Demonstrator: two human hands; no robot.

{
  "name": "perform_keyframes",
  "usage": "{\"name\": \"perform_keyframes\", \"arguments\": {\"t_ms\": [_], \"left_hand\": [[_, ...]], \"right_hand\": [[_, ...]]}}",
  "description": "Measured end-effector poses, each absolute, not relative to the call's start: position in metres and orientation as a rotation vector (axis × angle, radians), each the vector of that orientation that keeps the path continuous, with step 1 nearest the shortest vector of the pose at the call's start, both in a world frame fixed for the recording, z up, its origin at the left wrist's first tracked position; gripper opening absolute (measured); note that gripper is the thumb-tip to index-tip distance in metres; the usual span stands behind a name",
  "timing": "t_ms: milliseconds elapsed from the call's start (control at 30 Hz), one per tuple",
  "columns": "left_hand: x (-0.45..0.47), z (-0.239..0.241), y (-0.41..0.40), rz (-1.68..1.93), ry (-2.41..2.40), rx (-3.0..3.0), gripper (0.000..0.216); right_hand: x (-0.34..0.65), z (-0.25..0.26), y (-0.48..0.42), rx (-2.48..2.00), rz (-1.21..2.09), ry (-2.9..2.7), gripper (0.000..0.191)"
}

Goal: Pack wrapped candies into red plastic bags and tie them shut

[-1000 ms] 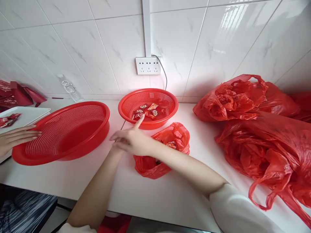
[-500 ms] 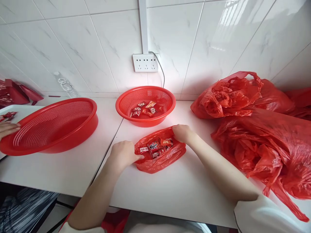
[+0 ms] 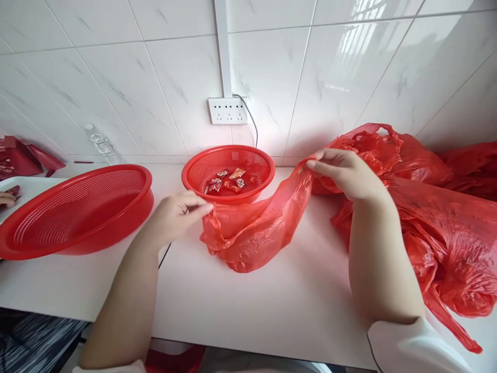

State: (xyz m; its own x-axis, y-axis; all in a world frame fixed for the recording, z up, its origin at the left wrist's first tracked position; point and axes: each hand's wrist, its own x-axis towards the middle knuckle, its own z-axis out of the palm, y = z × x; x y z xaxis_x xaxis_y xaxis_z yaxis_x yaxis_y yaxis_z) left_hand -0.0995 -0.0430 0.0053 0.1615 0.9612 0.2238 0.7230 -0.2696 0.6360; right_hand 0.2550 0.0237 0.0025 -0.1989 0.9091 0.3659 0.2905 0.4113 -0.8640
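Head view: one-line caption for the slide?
Both hands, left hand and right hand, stretch a red plastic bag before a small red basket.

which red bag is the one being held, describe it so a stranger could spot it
Start at the wall socket; below it sits the small red basket. Just before it lies the small red bag, stretched between the left hand and right hand, unlike the untouched bags heaped right.

The right hand has lifted the red bag's edge toward two o'clock. The left hand now pinches the other edge, hiding the sweets.
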Motion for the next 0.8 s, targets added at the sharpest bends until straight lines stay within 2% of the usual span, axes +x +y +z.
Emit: {"name": "perform_keyframes", "arguments": {"t_ms": [100, 200, 333, 467, 533, 667, 800], "left_hand": [[-0.088, 0.024, -0.029, 1.465, 1.324, 1.830, 0.014], [-0.068, 0.037, -0.017, 1.677, 1.033, 1.612, 0.020], [-0.036, 0.042, -0.012, 1.532, 0.939, 1.663, 0.044], [-0.008, 0.034, -0.018, 1.216, 0.734, 1.759, 0.069], [0.003, 0.028, -0.020, 1.072, 0.724, 1.815, 0.061], [0.012, 0.019, -0.018, 0.986, 0.746, 1.790, 0.015], [0.011, 0.014, -0.009, 1.012, 0.795, 1.545, 0.030]], "right_hand": [[0.246, 0.012, 0.021, -0.881, 0.726, -1.446, 0.019], [0.230, 0.016, 0.020, -0.730, 0.689, -1.237, 0.016], [0.215, 0.021, 0.007, -0.662, 0.639, -1.211, 0.015], [0.201, 0.026, -0.014, -0.683, 0.512, -1.508, 0.010], [0.193, 0.027, -0.021, -0.670, 0.482, -1.643, 0.009], [0.183, 0.025, -0.017, -0.598, 0.578, -1.843, 0.011], [0.185, 0.019, -0.003, -0.569, 0.774, -1.916, 0.022]]}}
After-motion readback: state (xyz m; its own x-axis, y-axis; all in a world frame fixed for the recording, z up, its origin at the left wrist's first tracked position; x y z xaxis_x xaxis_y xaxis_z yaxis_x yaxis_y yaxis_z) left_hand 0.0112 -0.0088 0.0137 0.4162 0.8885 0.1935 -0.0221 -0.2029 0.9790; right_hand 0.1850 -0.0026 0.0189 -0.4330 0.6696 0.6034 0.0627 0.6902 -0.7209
